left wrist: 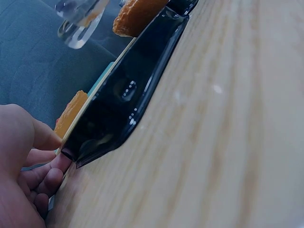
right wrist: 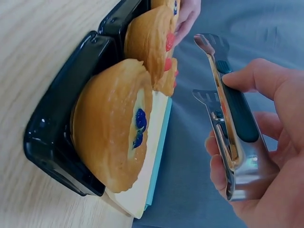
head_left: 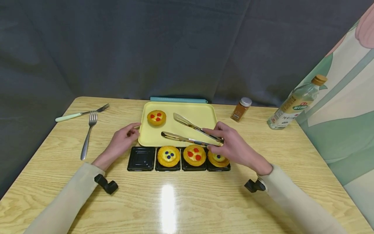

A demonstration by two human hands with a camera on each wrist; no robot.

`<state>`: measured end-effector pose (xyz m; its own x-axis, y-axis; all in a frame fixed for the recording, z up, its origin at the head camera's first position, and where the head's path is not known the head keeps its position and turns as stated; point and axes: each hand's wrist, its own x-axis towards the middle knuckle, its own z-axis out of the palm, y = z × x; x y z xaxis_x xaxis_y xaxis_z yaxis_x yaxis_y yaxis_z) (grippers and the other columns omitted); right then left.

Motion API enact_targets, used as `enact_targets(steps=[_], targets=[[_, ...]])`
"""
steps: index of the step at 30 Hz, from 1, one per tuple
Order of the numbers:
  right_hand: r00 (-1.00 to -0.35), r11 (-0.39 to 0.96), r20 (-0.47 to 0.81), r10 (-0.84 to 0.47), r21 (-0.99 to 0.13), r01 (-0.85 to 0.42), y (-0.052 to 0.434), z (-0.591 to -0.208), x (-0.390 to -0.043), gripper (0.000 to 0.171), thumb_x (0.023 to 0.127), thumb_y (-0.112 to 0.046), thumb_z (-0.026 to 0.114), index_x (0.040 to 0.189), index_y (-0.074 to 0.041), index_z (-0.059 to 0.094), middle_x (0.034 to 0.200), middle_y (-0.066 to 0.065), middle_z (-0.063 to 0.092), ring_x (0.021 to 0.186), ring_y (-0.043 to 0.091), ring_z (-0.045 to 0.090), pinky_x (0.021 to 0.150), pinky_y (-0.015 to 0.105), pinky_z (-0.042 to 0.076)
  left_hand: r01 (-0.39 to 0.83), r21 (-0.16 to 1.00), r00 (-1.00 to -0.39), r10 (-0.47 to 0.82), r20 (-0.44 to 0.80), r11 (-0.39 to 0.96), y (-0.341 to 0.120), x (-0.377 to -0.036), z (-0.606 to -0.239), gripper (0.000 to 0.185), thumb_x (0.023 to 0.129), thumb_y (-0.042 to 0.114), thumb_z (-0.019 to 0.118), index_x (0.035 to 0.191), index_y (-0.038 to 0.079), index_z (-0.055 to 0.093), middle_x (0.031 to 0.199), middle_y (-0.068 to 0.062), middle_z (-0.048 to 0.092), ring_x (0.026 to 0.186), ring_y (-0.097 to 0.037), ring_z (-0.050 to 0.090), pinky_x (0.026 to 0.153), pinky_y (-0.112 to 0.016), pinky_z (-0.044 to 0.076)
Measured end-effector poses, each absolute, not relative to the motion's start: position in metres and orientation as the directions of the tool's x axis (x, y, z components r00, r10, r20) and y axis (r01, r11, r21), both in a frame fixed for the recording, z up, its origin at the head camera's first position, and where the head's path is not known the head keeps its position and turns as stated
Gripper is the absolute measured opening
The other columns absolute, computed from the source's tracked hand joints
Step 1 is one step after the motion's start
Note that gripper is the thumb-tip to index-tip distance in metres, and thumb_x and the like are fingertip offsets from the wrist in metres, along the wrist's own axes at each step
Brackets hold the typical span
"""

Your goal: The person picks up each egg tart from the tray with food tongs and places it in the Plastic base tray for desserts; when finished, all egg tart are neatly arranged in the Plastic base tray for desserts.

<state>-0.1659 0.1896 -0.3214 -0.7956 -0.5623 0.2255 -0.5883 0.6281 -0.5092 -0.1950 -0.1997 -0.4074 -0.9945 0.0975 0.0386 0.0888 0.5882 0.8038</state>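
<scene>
My left hand (head_left: 124,138) grips the left rim of a yellow tray (head_left: 195,109), thumb above and fingers below in the left wrist view. In my right hand (head_left: 232,144) I hold metal tongs (right wrist: 230,114) with dark grip pads; their arms are spread over the tray, nothing between the tips. On the tray's left part sits a red-topped tart (head_left: 156,118). Along its near side stand black plastic holders: the leftmost holder (head_left: 141,158) shows its bare bottom. The others carry a blueberry tart (head_left: 168,156), a red-topped tart (head_left: 194,155) and another blueberry tart (right wrist: 111,123), partly hidden by my right hand in the head view.
Two forks lie at left, one silver fork (head_left: 87,138) and one with a pale green handle (head_left: 68,117). Behind the tray is a teal strip (head_left: 178,99). A spice jar (head_left: 241,110) and a clear bottle (head_left: 295,104) with a brown cap stand at right.
</scene>
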Motion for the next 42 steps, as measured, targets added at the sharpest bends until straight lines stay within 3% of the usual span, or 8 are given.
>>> enact_targets(steps=[30, 42], targets=[[-0.835, 0.675, 0.118, -0.537, -0.534, -0.509, 0.152, -0.327, -0.219, 0.055, 0.090, -0.014, 0.074, 0.142, -0.009, 0.059, 0.090, 0.015, 0.041, 0.070, 0.024, 0.037, 0.062, 0.034, 0.032, 0.094, 0.798, -0.995, 0.093, 0.048, 0.596, -0.199, -0.195, -0.406, 0.047, 0.103, 0.017, 0.050, 0.148, 0.004, 0.050, 0.108, -0.013, 0.060, 0.094, -0.026, 0.051, 0.077, -0.038, 0.041], [-0.820, 0.671, 0.118, -0.560, -0.515, -0.533, 0.137, -0.328, -0.232, 0.055, 0.090, -0.013, 0.073, 0.142, -0.005, 0.059, 0.088, 0.013, 0.042, 0.071, 0.024, 0.036, 0.063, 0.034, 0.030, 0.086, 0.802, -0.995, 0.092, 0.039, 0.591, -0.199, -0.195, -0.407, 0.047, 0.103, 0.017, 0.050, 0.148, 0.003, 0.049, 0.108, -0.013, 0.060, 0.093, -0.025, 0.051, 0.077, -0.038, 0.041]])
